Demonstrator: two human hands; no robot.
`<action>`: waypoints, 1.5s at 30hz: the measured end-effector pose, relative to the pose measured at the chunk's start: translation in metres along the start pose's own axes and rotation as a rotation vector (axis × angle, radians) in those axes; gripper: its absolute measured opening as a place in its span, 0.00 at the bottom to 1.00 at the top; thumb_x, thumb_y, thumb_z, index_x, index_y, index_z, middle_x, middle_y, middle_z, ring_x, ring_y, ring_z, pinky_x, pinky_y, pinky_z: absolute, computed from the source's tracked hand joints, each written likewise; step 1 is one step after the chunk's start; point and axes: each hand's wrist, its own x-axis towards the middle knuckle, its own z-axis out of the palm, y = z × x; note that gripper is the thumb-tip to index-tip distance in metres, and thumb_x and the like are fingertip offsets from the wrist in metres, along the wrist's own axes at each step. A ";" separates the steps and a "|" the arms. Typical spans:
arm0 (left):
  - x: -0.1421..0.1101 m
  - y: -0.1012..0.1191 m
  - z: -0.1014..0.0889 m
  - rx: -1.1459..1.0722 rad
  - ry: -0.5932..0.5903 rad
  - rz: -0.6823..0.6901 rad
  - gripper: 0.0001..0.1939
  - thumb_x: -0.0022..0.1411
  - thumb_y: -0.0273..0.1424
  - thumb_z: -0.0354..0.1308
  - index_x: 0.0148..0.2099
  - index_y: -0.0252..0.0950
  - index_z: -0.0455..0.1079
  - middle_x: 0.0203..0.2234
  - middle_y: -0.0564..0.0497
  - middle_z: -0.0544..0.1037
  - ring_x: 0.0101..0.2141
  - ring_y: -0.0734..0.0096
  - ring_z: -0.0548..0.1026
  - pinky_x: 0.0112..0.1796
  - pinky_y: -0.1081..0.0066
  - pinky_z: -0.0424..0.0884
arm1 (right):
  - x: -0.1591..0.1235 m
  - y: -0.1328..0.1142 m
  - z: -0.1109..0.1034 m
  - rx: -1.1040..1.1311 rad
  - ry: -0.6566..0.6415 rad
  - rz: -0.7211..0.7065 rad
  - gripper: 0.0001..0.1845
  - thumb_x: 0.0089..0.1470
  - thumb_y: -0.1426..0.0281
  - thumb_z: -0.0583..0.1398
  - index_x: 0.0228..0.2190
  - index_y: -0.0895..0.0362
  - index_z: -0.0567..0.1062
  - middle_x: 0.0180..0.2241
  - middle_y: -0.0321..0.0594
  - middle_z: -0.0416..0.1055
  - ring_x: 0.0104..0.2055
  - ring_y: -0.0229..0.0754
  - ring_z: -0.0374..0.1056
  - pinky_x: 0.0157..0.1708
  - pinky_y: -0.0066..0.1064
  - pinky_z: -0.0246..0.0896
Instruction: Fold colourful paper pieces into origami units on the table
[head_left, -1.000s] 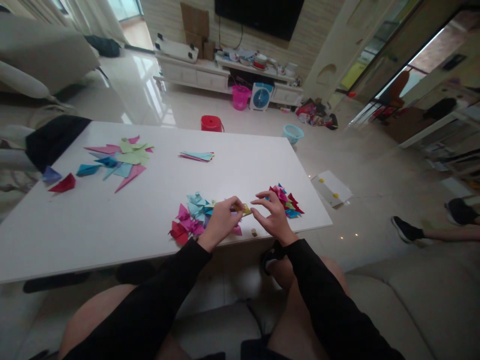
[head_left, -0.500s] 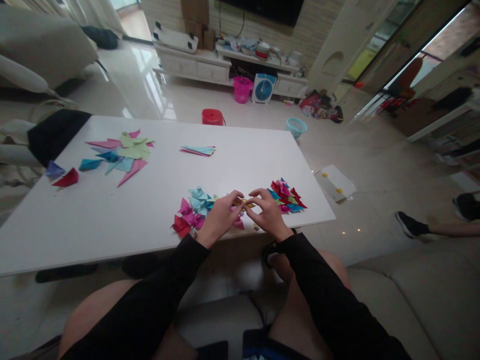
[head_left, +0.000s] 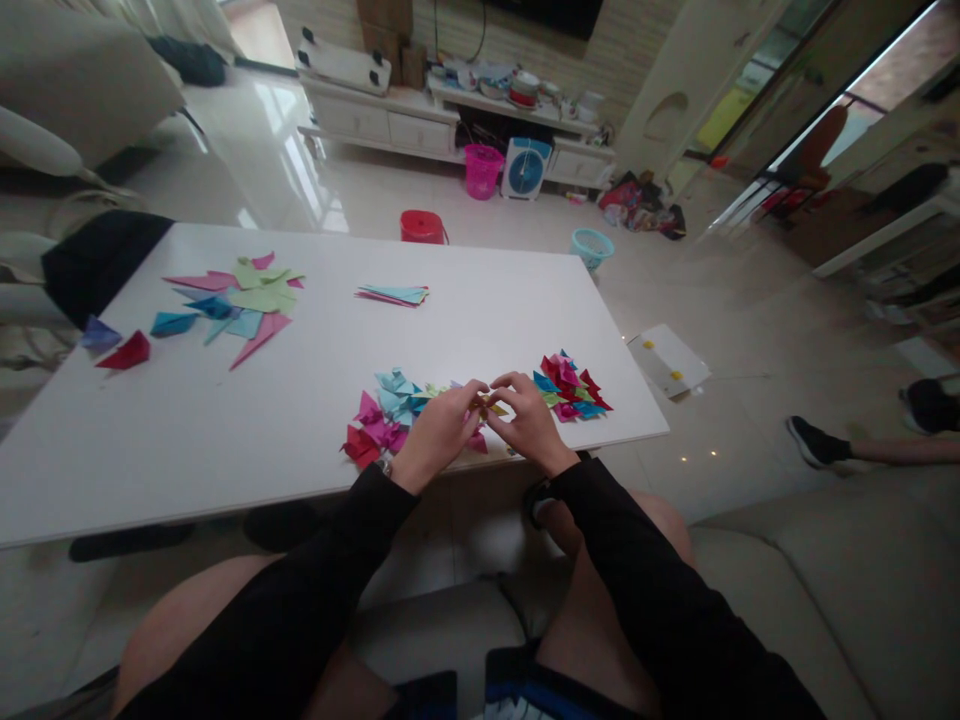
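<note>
Between my two hands is a small yellow folded paper piece (head_left: 496, 408), mostly covered by my fingers. My left hand (head_left: 442, 425) pinches its left side, and my right hand (head_left: 529, 420) pinches it from the right, fingertips nearly meeting. Beside and behind my left hand lies a cluster of folded paper pieces (head_left: 382, 432) in pink, red and light blue. To the right of my right hand sits a pile of red, pink, blue and green folded papers (head_left: 570, 390). Both hands are just over the near edge of the white table (head_left: 300, 420).
Farther left on the table lie loose folded papers (head_left: 259, 295) in green, pink and blue. A thin stack of folded strips (head_left: 394, 295) rests near the far edge. Beyond stand a red bucket (head_left: 421, 227) and a light-blue basket (head_left: 592, 247). Another person's foot (head_left: 817, 440) shows at right.
My hands stay together at the same place over the table, with slight finger movement on the yellow paper. The whole view has shifted a little.
</note>
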 end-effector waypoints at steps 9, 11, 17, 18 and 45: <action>-0.001 -0.001 0.001 0.037 -0.006 0.051 0.16 0.66 0.22 0.54 0.55 0.39 0.66 0.39 0.48 0.80 0.39 0.62 0.80 0.40 0.68 0.73 | -0.001 -0.004 0.000 -0.031 -0.042 -0.036 0.02 0.60 0.73 0.62 0.36 0.54 0.75 0.42 0.45 0.72 0.46 0.49 0.67 0.46 0.41 0.65; -0.001 -0.001 0.001 0.064 -0.030 0.049 0.16 0.66 0.22 0.54 0.54 0.39 0.65 0.37 0.48 0.80 0.38 0.61 0.80 0.38 0.68 0.73 | -0.001 -0.003 -0.001 -0.044 -0.058 -0.039 0.03 0.60 0.73 0.62 0.37 0.54 0.76 0.42 0.45 0.72 0.46 0.49 0.66 0.46 0.41 0.64; -0.003 -0.001 0.001 0.069 -0.082 0.025 0.16 0.67 0.22 0.53 0.55 0.40 0.66 0.35 0.49 0.80 0.36 0.61 0.80 0.38 0.67 0.73 | -0.004 -0.003 0.001 -0.060 -0.102 -0.052 0.04 0.59 0.73 0.62 0.36 0.54 0.77 0.41 0.45 0.72 0.46 0.48 0.66 0.45 0.40 0.64; -0.003 -0.001 0.003 0.061 -0.084 0.028 0.16 0.67 0.23 0.53 0.55 0.40 0.66 0.36 0.49 0.80 0.36 0.61 0.80 0.39 0.67 0.74 | -0.004 -0.003 0.002 -0.058 -0.108 -0.055 0.04 0.58 0.74 0.62 0.36 0.54 0.77 0.41 0.45 0.72 0.46 0.48 0.66 0.45 0.40 0.64; -0.006 -0.007 -0.012 0.029 -0.068 0.051 0.15 0.65 0.22 0.52 0.53 0.36 0.68 0.48 0.43 0.74 0.50 0.59 0.74 0.53 0.58 0.72 | -0.005 0.127 -0.050 -0.641 -0.177 0.744 0.12 0.60 0.63 0.60 0.37 0.55 0.82 0.45 0.48 0.72 0.48 0.51 0.63 0.43 0.39 0.59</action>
